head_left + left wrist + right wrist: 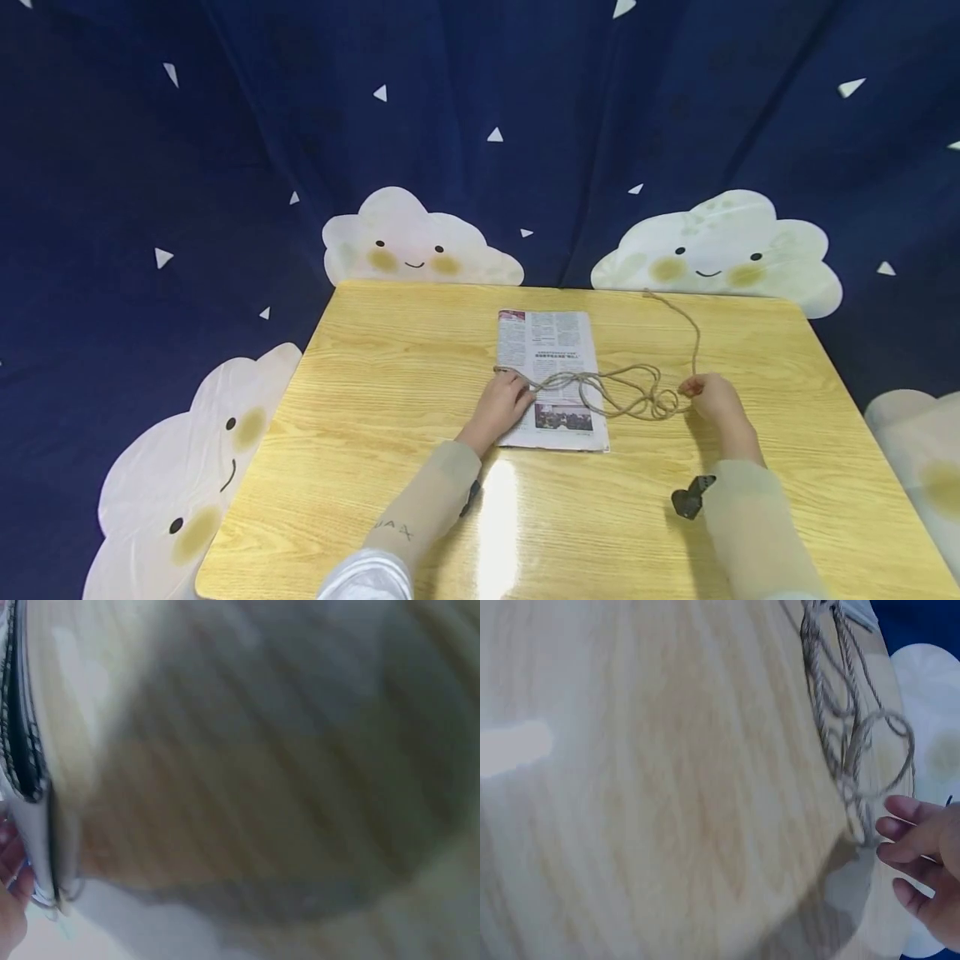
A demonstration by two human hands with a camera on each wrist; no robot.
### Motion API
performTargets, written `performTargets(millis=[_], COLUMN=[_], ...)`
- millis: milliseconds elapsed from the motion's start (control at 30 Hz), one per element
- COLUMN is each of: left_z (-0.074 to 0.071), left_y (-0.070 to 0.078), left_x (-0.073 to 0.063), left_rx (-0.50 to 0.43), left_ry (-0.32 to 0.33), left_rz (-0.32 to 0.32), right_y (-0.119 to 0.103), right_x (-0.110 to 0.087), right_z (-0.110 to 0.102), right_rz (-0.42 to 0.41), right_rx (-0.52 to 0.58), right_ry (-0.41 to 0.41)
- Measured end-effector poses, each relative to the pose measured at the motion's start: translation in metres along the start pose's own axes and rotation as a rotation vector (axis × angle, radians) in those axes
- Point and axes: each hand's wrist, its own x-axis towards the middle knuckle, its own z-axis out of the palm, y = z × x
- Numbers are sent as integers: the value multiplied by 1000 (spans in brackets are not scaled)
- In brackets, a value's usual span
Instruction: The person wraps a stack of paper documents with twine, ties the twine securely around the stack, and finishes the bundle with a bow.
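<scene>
A folded newspaper [555, 342] lies on the wooden table, with a tan rope [633, 387] in loose loops across its lower half and off to its right. My left hand [498, 408] rests over the newspaper's left edge, fingers right at one end of the rope; I cannot tell whether they grip it. In the left wrist view, only part of this hand [11, 889] shows beside the newspaper's edge [34, 817]. On the right, my right hand [712, 400] is close by the rope's small coils. Its fingers [907, 831] are bent loosely and apart, beside the rope [855, 750].
The wooden table [390, 342] reaches back to a dark blue curtain [450, 100] printed with smiling clouds. A single strand of rope runs from near my right hand to the table's back edge. A small black device [692, 497] is on the right wrist.
</scene>
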Motion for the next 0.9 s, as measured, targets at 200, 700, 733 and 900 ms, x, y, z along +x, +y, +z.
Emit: performTargets(millis=[200,700,733,900], left_z=[2,-22,-25,-40], left_y=[11,-29,-35,-64], left_x=[4,-10,-13,-27], left_rx=[31,-47,-63,-96], left_ry=[-36,58,67,90], left_rz=[-50,-77,-77,-124], right_y=[14,25,25,31], right_x=[-7,-12,-12,-13], right_z=[7,17,16,13], right_rz=[-70,-59,-54,-48], right_rx=[2,-4,-5,-10], right_ry=[-19,129,138,169])
